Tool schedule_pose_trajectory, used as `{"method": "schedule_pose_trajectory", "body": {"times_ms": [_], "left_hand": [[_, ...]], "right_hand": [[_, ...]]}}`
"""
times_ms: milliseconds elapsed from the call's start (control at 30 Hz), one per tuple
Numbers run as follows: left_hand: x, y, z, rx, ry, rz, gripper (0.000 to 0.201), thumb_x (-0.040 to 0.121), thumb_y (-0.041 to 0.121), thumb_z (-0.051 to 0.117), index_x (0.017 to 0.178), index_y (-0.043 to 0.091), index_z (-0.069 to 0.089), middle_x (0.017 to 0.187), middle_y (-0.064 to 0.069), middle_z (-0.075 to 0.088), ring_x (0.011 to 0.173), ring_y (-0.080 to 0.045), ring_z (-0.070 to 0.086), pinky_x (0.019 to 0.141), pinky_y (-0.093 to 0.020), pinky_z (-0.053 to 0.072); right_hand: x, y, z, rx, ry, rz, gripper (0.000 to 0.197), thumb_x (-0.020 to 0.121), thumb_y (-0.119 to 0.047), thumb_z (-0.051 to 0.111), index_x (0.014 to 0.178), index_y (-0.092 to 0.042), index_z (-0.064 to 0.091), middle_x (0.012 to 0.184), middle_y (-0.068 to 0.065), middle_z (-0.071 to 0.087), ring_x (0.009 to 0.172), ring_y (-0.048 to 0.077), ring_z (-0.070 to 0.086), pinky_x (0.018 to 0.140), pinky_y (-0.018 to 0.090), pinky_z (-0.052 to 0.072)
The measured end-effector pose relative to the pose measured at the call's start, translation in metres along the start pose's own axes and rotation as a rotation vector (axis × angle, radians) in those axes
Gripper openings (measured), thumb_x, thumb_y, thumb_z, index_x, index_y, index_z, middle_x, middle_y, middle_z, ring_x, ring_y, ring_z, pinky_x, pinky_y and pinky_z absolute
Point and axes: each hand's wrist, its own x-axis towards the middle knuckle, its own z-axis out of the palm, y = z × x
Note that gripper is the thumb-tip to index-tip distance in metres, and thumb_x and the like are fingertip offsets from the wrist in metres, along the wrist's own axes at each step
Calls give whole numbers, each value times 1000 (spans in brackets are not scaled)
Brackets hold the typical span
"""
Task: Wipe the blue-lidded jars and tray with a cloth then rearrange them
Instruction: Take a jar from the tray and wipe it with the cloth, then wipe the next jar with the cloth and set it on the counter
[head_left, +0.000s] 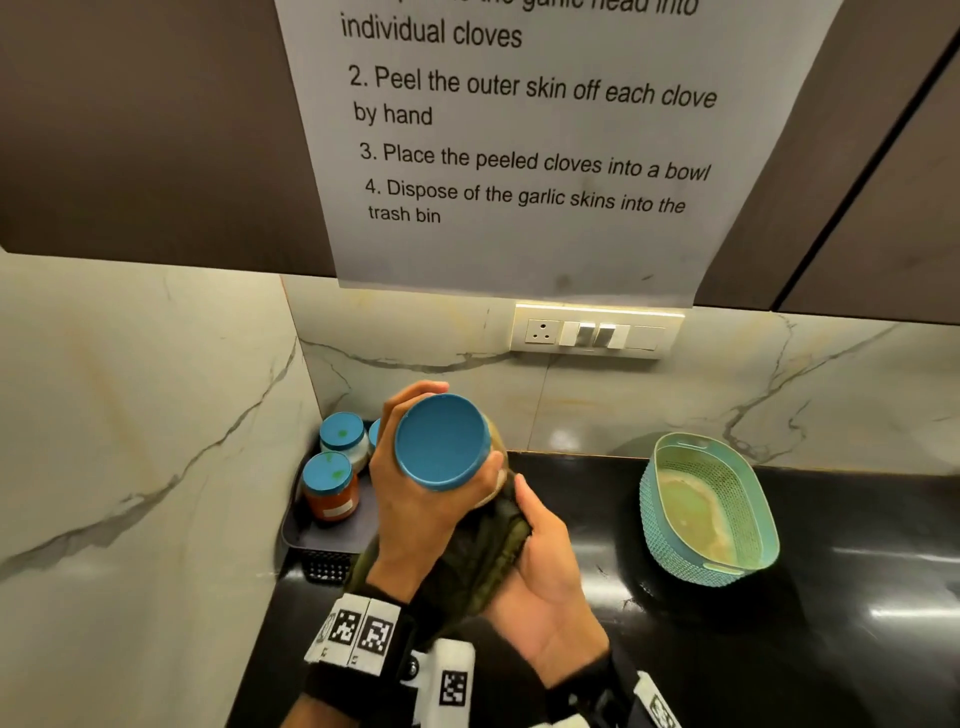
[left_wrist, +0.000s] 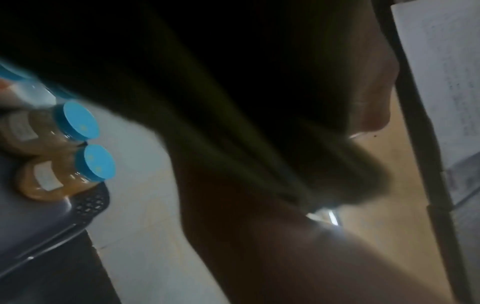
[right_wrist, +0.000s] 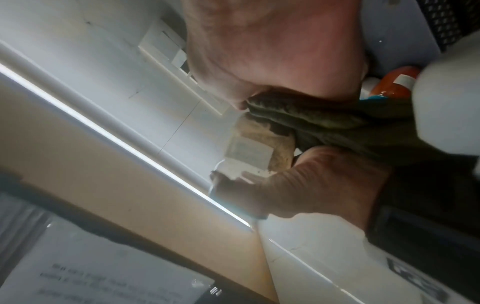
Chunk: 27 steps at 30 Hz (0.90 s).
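My left hand (head_left: 410, 499) grips a blue-lidded jar (head_left: 441, 441) above the counter, tilted so its lid faces the head camera. My right hand (head_left: 540, 551) holds a dark green cloth (head_left: 483, 556) wrapped against the jar's lower body. The right wrist view shows the cloth (right_wrist: 324, 123) bunched over the labelled jar (right_wrist: 254, 148). In the left corner a grey tray (head_left: 332, 540) carries a red-filled jar (head_left: 327, 473), a pale jar (head_left: 340, 434) and a third mostly hidden behind my left hand. In the left wrist view the cloth (left_wrist: 233, 123) fills the frame beside two tray jars (left_wrist: 94, 162).
A teal perforated basket (head_left: 711, 509) stands on the black counter (head_left: 675, 649) to the right. A switch panel (head_left: 597, 332) is on the marble back wall. A printed sheet (head_left: 519, 156) hangs from the cabinets above. A marble side wall closes the left.
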Motion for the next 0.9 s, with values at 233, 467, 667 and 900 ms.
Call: {"method": "schedule_pose_trajectory", "body": {"times_ms": [233, 467, 667, 900], "left_hand": [[-21, -19, -1, -49, -44, -101, 71, 65, 35, 90, 128, 19, 61, 123, 0, 68, 118, -25, 66, 102, -33, 56], [-42, -52, 38, -45, -337, -275, 86, 62, 39, 95, 133, 20, 51, 129, -1, 59, 122, -17, 62, 101, -29, 55], [-47, -103, 80, 229, -496, -313, 79, 61, 64, 90, 119, 30, 49, 117, 8, 46, 114, -6, 56, 96, -31, 58], [-20, -154, 138, 505, -560, -240, 78, 58, 70, 86, 113, 22, 60, 109, 6, 44, 100, -9, 54, 84, -16, 50]], "right_hand": [[-7, -19, -21, -247, 111, -303, 47, 108, -44, 44, 125, -12, 74, 119, 17, 78, 104, 30, 78, 76, 39, 64], [14, -54, -63, -172, 263, -320, 54, 110, -39, 41, 105, -6, 84, 118, 21, 77, 100, 34, 78, 78, 41, 66], [20, -87, -115, -53, 521, -333, 51, 104, -47, 53, 133, -7, 68, 119, 22, 76, 116, 41, 69, 99, 52, 55], [7, -135, -139, -39, 592, -470, 34, 107, -40, 53, 119, -13, 70, 82, 7, 82, 78, 25, 75, 75, 39, 55]]}}
